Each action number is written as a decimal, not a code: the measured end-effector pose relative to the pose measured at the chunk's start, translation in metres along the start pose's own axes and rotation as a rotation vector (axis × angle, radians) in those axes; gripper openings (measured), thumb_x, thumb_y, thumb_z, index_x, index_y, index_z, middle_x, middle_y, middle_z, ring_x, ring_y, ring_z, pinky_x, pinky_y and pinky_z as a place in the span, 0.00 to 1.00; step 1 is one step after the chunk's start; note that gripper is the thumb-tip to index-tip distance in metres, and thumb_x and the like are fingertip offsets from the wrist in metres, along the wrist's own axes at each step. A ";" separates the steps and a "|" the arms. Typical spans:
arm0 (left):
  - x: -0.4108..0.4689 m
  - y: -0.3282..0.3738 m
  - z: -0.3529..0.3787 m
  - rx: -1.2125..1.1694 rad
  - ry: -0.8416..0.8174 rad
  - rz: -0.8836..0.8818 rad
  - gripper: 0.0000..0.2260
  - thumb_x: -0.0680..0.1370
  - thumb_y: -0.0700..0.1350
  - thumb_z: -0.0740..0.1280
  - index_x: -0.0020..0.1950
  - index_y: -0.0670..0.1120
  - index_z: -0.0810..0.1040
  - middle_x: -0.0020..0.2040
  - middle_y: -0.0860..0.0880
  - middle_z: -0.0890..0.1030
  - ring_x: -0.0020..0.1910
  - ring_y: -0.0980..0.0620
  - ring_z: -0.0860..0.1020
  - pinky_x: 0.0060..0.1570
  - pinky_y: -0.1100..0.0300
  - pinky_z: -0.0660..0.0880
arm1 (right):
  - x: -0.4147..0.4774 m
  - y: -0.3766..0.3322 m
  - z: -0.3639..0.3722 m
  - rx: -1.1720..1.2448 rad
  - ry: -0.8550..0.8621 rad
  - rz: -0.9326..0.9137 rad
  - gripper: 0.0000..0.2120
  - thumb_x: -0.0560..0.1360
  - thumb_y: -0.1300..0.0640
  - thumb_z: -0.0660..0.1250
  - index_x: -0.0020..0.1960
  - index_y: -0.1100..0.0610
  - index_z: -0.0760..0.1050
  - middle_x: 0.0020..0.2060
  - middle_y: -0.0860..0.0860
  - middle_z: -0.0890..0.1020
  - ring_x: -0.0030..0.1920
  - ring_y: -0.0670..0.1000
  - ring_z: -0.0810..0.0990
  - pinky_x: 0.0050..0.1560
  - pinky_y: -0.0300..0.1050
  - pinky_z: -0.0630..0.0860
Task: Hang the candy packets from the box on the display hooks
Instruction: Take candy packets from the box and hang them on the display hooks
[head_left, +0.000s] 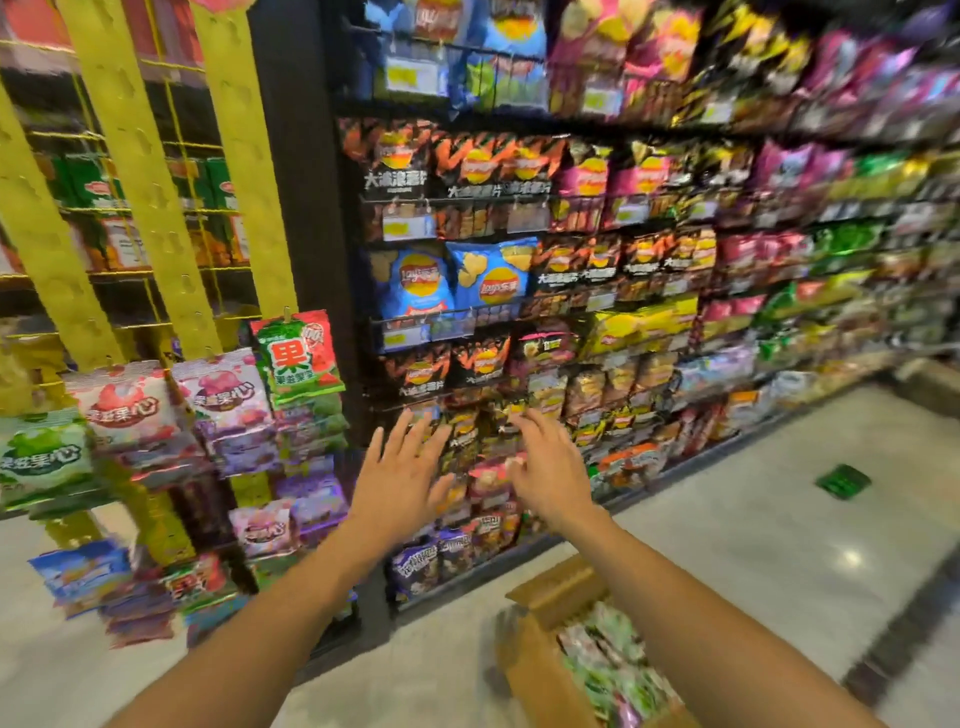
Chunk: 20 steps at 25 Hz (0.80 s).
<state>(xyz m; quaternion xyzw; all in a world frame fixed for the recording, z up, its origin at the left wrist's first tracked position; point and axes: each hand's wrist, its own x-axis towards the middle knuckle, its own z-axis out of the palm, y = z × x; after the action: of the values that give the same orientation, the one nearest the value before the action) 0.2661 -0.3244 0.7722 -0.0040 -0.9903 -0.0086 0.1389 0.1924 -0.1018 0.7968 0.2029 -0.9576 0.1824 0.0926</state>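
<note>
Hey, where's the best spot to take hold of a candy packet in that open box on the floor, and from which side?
Come from above: the cardboard box stands open-topped, with the candy packets piled loosely inside. Probably pinch a top packet by an exposed edge with the right hand, nearer the box; blur hides any hang hole. Both hands are empty.

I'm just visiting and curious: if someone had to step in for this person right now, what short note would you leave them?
Left hand: open, fingers spread, holding nothing.
Right hand: open, holding nothing.
Both are raised in front of the snack shelves.
Cardboard box: open on the floor at lower right, with candy packets in it.
Done: packets already hang on the yellow display strips at left, such as the green watermelon packet.
Left: pick packets from the box and hang them; the upper parts of the strips look bare.
</note>
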 end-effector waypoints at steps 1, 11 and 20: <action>0.009 0.024 0.005 -0.009 -0.011 0.036 0.31 0.81 0.65 0.51 0.81 0.53 0.67 0.82 0.46 0.65 0.82 0.41 0.59 0.77 0.36 0.62 | -0.008 0.025 -0.008 -0.013 0.009 0.031 0.30 0.80 0.50 0.67 0.80 0.51 0.63 0.80 0.50 0.63 0.80 0.54 0.59 0.77 0.56 0.66; 0.106 0.186 0.071 -0.096 -0.119 0.320 0.30 0.83 0.66 0.49 0.84 0.55 0.58 0.85 0.48 0.55 0.85 0.44 0.50 0.81 0.39 0.53 | -0.047 0.208 -0.049 -0.060 0.043 0.366 0.23 0.80 0.50 0.66 0.75 0.50 0.69 0.77 0.50 0.68 0.77 0.55 0.65 0.75 0.57 0.68; 0.231 0.246 0.149 -0.195 -0.275 0.473 0.29 0.86 0.61 0.52 0.85 0.54 0.51 0.86 0.49 0.48 0.85 0.44 0.45 0.81 0.39 0.47 | 0.025 0.320 -0.021 -0.050 0.018 0.494 0.21 0.81 0.49 0.64 0.73 0.50 0.73 0.75 0.51 0.69 0.74 0.55 0.69 0.72 0.56 0.70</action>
<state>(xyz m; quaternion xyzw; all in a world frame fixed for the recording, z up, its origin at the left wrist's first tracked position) 0.0058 -0.0747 0.6965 -0.2492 -0.9659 -0.0705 0.0007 0.0365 0.1694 0.7223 -0.0414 -0.9815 0.1775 0.0588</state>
